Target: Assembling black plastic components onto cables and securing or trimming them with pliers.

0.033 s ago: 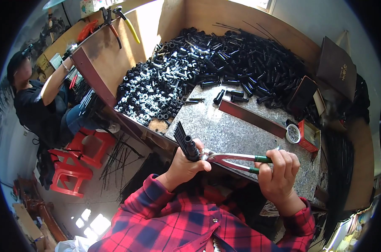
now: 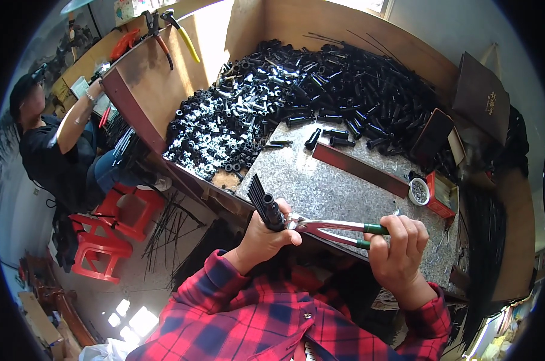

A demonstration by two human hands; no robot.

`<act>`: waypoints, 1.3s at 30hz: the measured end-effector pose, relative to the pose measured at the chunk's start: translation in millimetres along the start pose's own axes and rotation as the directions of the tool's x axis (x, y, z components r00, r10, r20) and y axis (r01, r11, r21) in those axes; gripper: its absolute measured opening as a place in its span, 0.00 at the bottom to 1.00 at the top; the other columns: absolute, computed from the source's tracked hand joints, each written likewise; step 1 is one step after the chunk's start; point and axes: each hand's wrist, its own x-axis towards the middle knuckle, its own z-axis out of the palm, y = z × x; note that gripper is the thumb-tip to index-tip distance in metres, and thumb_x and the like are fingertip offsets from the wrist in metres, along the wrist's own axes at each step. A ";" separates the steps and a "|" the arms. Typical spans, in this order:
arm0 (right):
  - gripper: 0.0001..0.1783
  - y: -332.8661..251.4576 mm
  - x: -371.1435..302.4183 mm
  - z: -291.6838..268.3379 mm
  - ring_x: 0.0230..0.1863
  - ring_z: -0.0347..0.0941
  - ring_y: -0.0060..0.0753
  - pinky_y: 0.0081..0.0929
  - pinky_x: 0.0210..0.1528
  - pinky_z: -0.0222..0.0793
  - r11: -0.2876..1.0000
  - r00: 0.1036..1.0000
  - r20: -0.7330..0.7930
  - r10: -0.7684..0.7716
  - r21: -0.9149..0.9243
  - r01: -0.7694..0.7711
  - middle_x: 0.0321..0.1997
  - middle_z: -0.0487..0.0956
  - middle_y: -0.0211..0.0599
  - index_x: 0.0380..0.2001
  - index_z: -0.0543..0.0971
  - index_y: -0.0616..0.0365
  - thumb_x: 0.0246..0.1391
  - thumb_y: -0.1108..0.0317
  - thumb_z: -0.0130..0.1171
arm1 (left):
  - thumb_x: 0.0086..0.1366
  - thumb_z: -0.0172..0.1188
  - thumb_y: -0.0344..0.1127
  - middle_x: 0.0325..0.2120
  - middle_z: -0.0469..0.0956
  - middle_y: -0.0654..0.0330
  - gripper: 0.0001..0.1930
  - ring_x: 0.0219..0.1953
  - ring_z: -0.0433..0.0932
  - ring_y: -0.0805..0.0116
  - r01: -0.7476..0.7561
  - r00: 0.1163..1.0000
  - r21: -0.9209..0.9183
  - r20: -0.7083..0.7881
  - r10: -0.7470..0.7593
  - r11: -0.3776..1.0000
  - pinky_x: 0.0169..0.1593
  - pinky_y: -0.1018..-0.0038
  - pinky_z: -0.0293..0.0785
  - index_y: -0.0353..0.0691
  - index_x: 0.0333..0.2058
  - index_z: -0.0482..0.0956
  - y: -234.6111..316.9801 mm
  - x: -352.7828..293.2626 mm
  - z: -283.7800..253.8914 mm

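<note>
My left hand [image 2: 261, 237] is closed around a short black tube [image 2: 270, 212] with several thin black rods [image 2: 256, 191] fanned beside it, their tips pointing up and away. My right hand [image 2: 400, 243] grips the green-sleeved handles of long-handled pliers [image 2: 338, 226]. The metal jaws [image 2: 295, 221] of the pliers meet the base of the tube at my left thumb and fingers. Exactly what the jaws bite on is hidden by my left hand. Both hands are held over the near edge of the speckled work surface [image 2: 296, 171].
A large heap of black tubular parts [image 2: 320, 78] covers the far side. On the surface lie a dark red metal bar [image 2: 360, 170], a small white cup [image 2: 418, 191] and a phone [image 2: 434, 133]. Two pliers [image 2: 182, 36] hang on the left partition. Beyond it, a co-worker [image 2: 56, 141] sits near red stools [image 2: 104, 249].
My hands and the pliers stay practically where they were. Behind the partition, the co-worker's raised forearm has shifted slightly.
</note>
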 end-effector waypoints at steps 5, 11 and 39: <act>0.10 -1.4 0.6 -0.1 0.37 0.71 0.37 0.37 0.42 0.63 1.000 1.000 -0.005 -0.008 -0.006 0.008 0.37 0.73 0.38 0.24 0.65 0.54 0.47 0.70 0.58 | 0.46 0.74 0.33 0.25 0.74 0.66 0.21 0.25 0.72 0.80 0.012 0.998 -0.039 -0.061 -0.014 0.999 0.29 0.83 0.68 0.40 0.32 0.68 7.8 -2.3 6.2; 0.09 -1.3 0.1 0.0 0.35 0.71 0.33 0.33 0.40 0.63 1.000 1.000 0.000 -0.006 -0.014 0.006 0.35 0.74 0.36 0.23 0.64 0.53 0.47 0.70 0.55 | 0.47 0.71 0.24 0.26 0.72 0.67 0.19 0.32 0.73 0.78 0.047 0.998 -0.055 -0.044 -0.049 0.997 0.38 0.79 0.69 0.40 0.33 0.68 6.8 -2.5 4.3; 0.14 -4.3 0.6 -7.6 0.28 0.68 0.40 0.35 0.30 0.64 0.923 0.979 0.182 0.091 0.355 -0.152 0.29 0.70 0.39 0.21 0.66 0.57 0.41 0.69 0.64 | 0.34 0.76 0.52 0.26 0.68 0.69 0.31 0.28 0.69 0.80 -0.125 0.989 0.041 -0.078 0.128 0.991 0.32 0.83 0.65 0.40 0.31 0.69 -6.8 -11.3 -10.8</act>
